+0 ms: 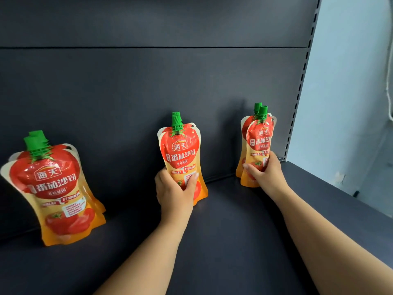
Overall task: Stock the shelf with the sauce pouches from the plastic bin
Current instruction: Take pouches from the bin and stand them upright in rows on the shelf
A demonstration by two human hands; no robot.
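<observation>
On the dark shelf (234,231), the left hand (174,188) curls its fingers round a tomato sauce pouch (180,150) at 12 o'clock; the right hand (263,173) grips a second pouch (260,137) at 2. Both look soft, slick, probably floppy up top: hold low, around the belly.

I am holding both hands out ahead, left hand (175,188) wrapping round the middle pouch (180,150), right hand (265,173) gripping the corner pouch (262,137) at the shelf's (234,231) back right
</observation>
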